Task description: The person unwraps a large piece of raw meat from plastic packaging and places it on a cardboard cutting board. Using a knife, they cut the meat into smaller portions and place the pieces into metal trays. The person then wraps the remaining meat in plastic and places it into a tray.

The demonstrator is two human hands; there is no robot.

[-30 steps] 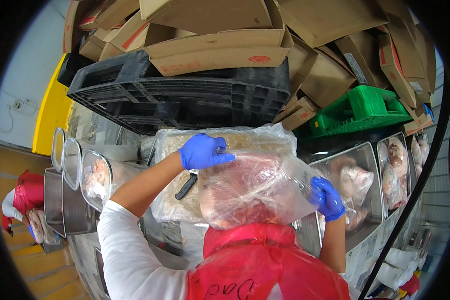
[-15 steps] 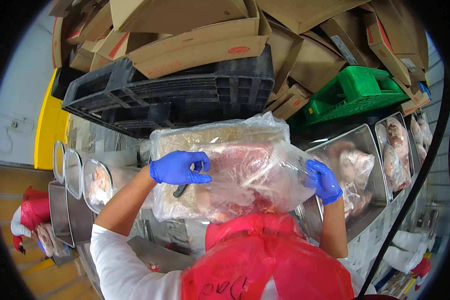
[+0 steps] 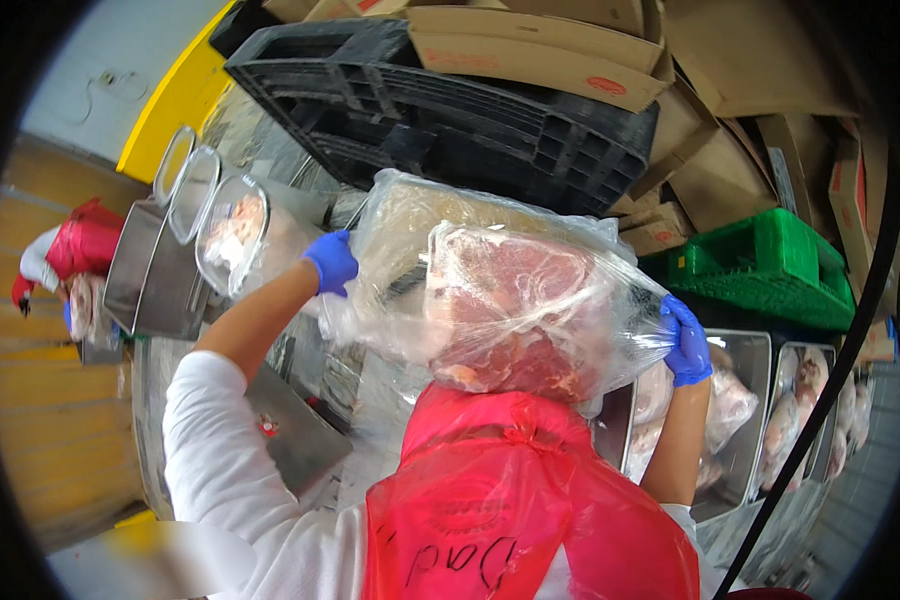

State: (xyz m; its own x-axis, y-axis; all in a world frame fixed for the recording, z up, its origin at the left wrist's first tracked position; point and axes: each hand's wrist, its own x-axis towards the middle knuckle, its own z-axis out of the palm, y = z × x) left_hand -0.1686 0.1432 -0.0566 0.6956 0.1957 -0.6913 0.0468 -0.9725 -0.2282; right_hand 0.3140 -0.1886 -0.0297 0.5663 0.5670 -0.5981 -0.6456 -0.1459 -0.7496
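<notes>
Clear plastic bag (image 3: 635,340), meat (image 3: 510,315) inside; my right grip (image 3: 686,342) clamped on its end, left grip (image 3: 332,263) unclear. If I pull too hard, it could tear.

Seen from my remote post, the gloved left hand (image 3: 332,263) and right hand (image 3: 686,342) show blue; the meat (image 3: 510,315), red streaked with white. I note a red apron (image 3: 490,490) marked in black, a far black pallet (image 3: 450,125), and a green pallet (image 3: 770,258) at far right.

A short handwritten black word stands upside down on the red plastic apron (image 3: 540,490), below a faint round printed emblem (image 3: 467,512). The cardboard box (image 3: 535,52) bears red lettering (image 3: 463,58) and a red oval mark (image 3: 606,86).
</notes>
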